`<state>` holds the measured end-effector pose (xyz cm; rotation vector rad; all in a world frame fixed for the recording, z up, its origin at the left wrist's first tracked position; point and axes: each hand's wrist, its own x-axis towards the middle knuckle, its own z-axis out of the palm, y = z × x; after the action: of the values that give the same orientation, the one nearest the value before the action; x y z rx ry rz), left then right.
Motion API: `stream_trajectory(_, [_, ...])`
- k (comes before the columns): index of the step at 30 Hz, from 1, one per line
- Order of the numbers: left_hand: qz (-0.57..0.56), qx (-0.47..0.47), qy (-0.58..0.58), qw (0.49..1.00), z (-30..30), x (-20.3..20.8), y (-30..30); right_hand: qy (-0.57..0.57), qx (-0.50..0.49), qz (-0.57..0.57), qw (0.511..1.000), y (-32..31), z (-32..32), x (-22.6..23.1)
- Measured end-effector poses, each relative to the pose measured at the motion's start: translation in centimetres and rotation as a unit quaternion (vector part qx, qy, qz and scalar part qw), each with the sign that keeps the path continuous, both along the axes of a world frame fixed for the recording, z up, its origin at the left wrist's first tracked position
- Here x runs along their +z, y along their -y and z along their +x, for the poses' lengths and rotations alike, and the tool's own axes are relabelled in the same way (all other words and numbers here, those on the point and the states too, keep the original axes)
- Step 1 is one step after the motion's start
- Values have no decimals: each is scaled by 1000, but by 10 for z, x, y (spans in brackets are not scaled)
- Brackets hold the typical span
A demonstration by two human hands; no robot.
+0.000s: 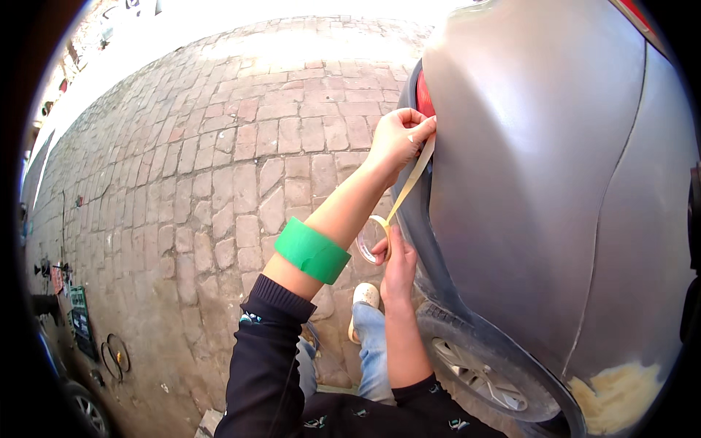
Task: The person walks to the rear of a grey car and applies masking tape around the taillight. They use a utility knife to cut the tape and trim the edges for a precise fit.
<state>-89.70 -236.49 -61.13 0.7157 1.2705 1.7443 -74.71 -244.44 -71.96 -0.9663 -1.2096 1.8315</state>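
My left hand (403, 140) reaches up to the edge of a grey car's body (526, 182), beside the red tail light (423, 96). Its thumb and fingers pinch the end of a pale yellow strip of masking tape (414, 180). From there the strip runs down, stretched and slightly twisted, to a roll of masking tape (362, 247). Lower down, my right hand (398, 266) is closed on that roll, with some fingers through its ring. A wide green tape roll (312, 252) sits around my left forearm like a cuff.
A car wheel (478, 372) stands close by my right forearm. Beige filler (617, 394) covers a patch of the bodywork. Brick paving (219, 182) spreads to the left. At far left are a green crate (82, 314), thin rings (115, 355) and another car's wheel (89, 410).
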Motion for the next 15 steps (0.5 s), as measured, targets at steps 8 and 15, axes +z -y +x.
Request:
stream_trajectory(8, [52, 4, 13, 999, 5, -12, 6, 127, -13, 128, 983, -4, 1, 12])
stream_trajectory(15, [80, 19, 23, 996, 6, -15, 4, 245, -40, 212, 945, -2, 8, 24])
